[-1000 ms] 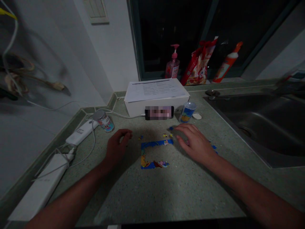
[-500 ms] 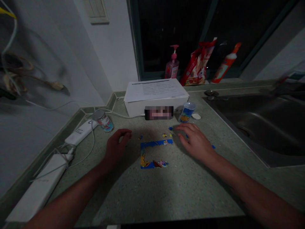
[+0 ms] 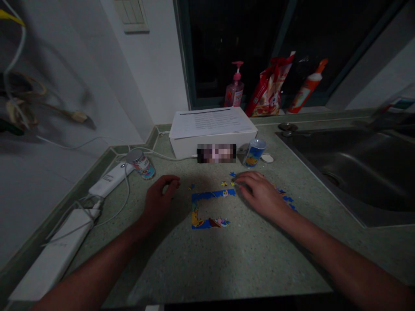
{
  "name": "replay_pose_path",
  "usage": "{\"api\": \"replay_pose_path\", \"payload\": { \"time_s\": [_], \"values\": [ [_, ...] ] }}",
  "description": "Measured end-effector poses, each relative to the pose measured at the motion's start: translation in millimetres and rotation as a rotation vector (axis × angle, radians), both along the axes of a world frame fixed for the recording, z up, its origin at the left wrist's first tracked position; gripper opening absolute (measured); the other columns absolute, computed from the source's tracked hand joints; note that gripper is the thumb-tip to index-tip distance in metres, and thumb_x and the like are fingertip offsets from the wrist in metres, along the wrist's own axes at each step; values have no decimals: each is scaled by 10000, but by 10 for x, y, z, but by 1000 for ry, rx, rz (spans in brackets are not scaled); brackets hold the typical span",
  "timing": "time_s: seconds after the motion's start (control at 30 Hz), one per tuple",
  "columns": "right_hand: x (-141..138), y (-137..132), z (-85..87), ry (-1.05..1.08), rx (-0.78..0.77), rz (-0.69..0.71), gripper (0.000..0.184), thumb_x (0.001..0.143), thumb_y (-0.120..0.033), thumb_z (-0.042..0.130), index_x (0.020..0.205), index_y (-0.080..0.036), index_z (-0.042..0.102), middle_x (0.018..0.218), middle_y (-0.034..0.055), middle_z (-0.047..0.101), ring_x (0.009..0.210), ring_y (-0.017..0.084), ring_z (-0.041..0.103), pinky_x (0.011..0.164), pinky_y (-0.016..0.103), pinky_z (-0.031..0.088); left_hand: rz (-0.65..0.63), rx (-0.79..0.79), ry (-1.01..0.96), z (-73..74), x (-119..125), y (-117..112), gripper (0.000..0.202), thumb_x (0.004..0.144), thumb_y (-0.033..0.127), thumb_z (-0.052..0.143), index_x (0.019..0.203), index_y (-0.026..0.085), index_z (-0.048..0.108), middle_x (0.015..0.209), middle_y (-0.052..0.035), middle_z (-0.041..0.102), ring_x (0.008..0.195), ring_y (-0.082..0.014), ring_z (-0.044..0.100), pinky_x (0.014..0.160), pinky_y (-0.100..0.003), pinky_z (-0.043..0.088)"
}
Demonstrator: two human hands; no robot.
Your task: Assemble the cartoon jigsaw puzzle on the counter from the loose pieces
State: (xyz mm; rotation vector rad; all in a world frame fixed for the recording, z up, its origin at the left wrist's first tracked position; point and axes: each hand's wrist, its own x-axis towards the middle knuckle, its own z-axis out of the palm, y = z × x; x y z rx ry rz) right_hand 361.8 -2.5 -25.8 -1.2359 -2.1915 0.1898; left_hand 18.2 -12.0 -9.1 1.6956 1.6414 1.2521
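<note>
Jigsaw pieces [image 3: 287,198] are sitting beside the half-curled right hand [image 3: 262,194], its hold unclear, and a careless sweep could scatter them; the loosely curled left hand [image 3: 159,198] is holding nothing visible

Puzzle border [image 3: 212,194] on countertop [image 3: 227,255], loose pieces [image 3: 224,184] just behind it. Box [image 3: 184,147] farther back, papers [image 3: 210,122] on top; cup [image 3: 254,152] right of box, tin can [image 3: 141,165] left. Power strip [image 3: 110,180] left of border, sink [image 3: 340,172] right. Pump bottle [image 3: 235,93] behind box.
</note>
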Motion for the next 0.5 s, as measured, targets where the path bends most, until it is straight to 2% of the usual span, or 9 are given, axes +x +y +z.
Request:
{"api": "replay_pose_path", "payload": {
  "time_s": [0.2,0.33,0.5],
  "values": [
    [26,52,-27,-78,28,-15,254,1039,-199,544,1125,-215,782,1164,135,778,1150,333,707,1045,582,576,-1,-19,-19,1,15,-5,246,915,444,632,958,229,744,852,-49,797,839,-246,760,824,-389,581],
    [40,104,-46,-126,61,-2,309,1054,-205,522,1200,-189,793,1213,166,754,1196,346,685,1061,580,571,-10,-8,-9,1,28,-5,227,915,433,628,933,236,739,846,-37,789,842,-241,758,840,-386,584],
    [6,155,-95,-240,72,44,395,1045,-138,488,1302,-200,781,1296,184,719,1300,358,644,1083,568,573,-21,-1,-23,-5,33,1,236,906,447,634,929,238,740,852,-45,792,844,-250,758,840,-406,586]
  ]
}}
